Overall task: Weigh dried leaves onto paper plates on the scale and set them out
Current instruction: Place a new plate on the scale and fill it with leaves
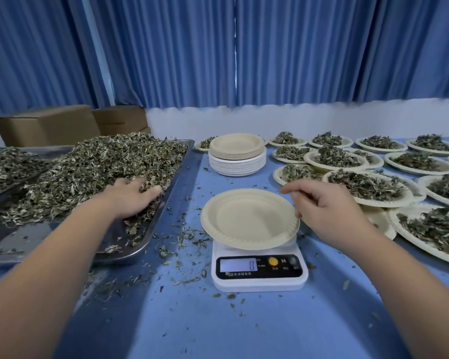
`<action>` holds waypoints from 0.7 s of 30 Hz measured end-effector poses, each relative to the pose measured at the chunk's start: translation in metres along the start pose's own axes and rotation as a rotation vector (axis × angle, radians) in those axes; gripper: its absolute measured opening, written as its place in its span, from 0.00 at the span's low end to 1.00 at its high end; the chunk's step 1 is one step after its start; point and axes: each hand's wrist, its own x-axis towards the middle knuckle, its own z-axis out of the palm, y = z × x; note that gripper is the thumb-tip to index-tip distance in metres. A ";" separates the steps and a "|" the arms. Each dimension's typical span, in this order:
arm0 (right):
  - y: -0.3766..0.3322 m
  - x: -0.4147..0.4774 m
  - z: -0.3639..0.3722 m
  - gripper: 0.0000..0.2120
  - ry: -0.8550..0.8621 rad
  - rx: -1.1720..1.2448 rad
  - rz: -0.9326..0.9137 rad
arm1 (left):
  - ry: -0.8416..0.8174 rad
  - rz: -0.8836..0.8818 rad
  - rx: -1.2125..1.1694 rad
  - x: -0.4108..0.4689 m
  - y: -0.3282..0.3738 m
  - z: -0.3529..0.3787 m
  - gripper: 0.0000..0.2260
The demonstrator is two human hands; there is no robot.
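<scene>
An empty beige paper plate (246, 218) sits on a small white scale (259, 279) whose display reads 0. My left hand (132, 196) is dug into the pile of dried leaves (94, 167) on a metal tray (140, 244), its fingers curled into the leaves. My right hand (327, 211) hovers at the plate's right rim with loosely curled fingers, one fingertip close to the rim; it holds nothing that I can see.
A stack of unused paper plates (237, 161) stands behind the scale. Several filled plates of leaves (366, 187) cover the table's right side. Loose leaf bits litter the blue tabletop (218, 325). Cardboard boxes (47, 125) and blue curtains stand at the back.
</scene>
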 end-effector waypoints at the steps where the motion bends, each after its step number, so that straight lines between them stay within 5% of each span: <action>1: 0.000 0.000 0.000 0.17 -0.002 -0.005 0.001 | -0.085 0.036 0.007 -0.001 -0.003 0.001 0.40; 4: 0.000 -0.001 -0.001 0.18 0.012 0.002 -0.003 | -0.299 0.119 0.040 -0.009 -0.002 -0.002 0.39; 8: 0.002 0.000 -0.003 0.18 0.052 -0.011 -0.016 | -0.327 0.102 0.013 -0.016 0.004 -0.024 0.34; 15: 0.005 0.001 -0.003 0.18 0.032 -0.051 -0.037 | -0.001 0.236 0.030 -0.001 0.014 -0.017 0.38; 21: 0.001 -0.001 -0.002 0.18 0.019 -0.048 -0.057 | -0.294 0.146 -0.022 0.005 0.010 -0.008 0.43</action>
